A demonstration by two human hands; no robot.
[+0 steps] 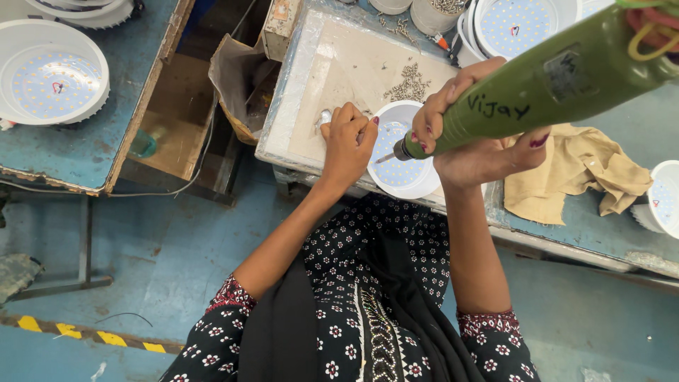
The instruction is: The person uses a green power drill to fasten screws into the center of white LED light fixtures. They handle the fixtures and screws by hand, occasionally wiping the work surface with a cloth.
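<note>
My right hand [475, 127] grips a green electric screwdriver [559, 78], its bit pointing down-left into a round white lamp housing [408, 180] that carries a board of small LEDs. My left hand [348, 141] rests on the left rim of that housing, fingers curled, steadying it at the near edge of the worktable [297, 92]. Just beyond the housing lies a pile of small screws [409, 83] on the pale work mat.
A tan cloth [573, 170] lies right of the housing. More white lamp housings sit at the far right [665, 198], at the back [520, 25] and on a second blue table to the left [53, 74]. An open cardboard box [177, 113] stands between the tables.
</note>
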